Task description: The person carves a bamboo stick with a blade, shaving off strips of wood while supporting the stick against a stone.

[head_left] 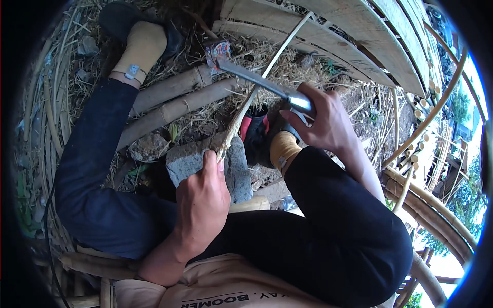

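My left hand is closed round the near end of a long, thin bamboo strip, with the thumb laid along it. The strip slants up and away to the right, and its lower part looks frayed and pale. My right hand grips the handle of a knife. The blade points left and crosses the strip around its middle; whether it cuts into the wood, I cannot tell. Below the strip, close to my left hand, lies a grey concrete block.
Two bamboo poles lie on straw-strewn ground between my outstretched and bent legs. A small printed packet sits beyond them. Wooden slats stand at the far right. Cut bamboo poles are stacked to the right, near curved bamboo.
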Action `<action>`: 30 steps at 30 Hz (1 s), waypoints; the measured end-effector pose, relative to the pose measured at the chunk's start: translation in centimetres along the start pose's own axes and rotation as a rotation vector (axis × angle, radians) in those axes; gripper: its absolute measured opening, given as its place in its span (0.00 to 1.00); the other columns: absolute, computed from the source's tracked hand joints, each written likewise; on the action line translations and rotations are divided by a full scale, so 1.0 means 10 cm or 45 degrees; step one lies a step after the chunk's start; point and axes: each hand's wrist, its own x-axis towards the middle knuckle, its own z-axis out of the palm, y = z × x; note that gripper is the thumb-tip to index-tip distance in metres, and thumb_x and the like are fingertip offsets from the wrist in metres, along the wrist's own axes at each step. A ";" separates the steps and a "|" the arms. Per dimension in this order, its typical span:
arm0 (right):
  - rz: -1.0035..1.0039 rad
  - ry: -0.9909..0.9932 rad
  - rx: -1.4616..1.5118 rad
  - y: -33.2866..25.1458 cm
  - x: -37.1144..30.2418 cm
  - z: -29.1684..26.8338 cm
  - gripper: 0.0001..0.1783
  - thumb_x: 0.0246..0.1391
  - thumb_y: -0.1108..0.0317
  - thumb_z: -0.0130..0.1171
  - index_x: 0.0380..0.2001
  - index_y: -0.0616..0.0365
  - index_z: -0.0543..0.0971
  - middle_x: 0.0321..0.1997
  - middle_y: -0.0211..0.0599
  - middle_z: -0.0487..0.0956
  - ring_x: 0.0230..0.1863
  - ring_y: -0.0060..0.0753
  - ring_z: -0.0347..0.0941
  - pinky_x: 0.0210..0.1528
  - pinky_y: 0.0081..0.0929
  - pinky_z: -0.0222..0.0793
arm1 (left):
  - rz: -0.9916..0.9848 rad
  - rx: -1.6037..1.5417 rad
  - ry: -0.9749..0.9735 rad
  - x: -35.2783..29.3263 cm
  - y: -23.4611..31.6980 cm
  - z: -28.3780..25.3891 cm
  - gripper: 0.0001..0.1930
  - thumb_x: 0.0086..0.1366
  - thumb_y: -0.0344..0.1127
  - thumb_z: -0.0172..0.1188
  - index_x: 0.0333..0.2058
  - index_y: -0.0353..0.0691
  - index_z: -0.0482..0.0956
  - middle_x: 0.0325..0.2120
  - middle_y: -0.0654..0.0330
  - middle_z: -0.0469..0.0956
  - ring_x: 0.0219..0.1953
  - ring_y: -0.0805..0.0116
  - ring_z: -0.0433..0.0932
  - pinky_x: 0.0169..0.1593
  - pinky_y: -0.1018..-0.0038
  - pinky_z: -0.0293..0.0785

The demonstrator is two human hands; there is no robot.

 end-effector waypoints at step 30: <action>0.218 0.241 -0.508 0.50 -0.12 -0.01 0.08 0.41 0.68 0.62 0.29 0.57 0.80 0.21 0.49 0.79 0.27 0.56 0.80 0.33 0.48 0.76 | -0.156 -0.084 -0.033 -0.13 -0.02 0.06 0.05 0.73 0.29 0.50 0.42 0.35 0.72 0.19 0.41 0.74 0.25 0.36 0.76 0.26 0.48 0.65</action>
